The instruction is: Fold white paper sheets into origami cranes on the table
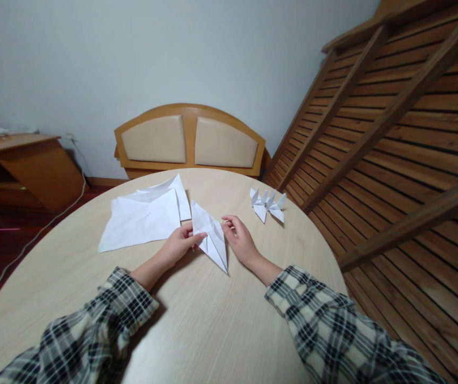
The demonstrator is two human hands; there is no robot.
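A folded sheet of white paper [213, 240], diamond-like with creases and a point toward me, is held just over the table. My left hand [179, 244] grips its left side, thumb on top and fingers partly hidden beneath. At the right edge of the folded paper, my right hand [239, 238] pinches with thumb and forefinger. A stack of white paper sheets [144, 216] lies left of my hands, slightly creased and uneven. Small white folded paper figures [268, 205] with upright points stand together to the right.
The round pale wooden table [197, 330] carries all the paper. Behind it stands a wooden headboard with cream panels [151, 140]. A slatted wooden frame [405, 133] leans at the right. A desk [32, 170] and a white cable [53, 220] are at the left.
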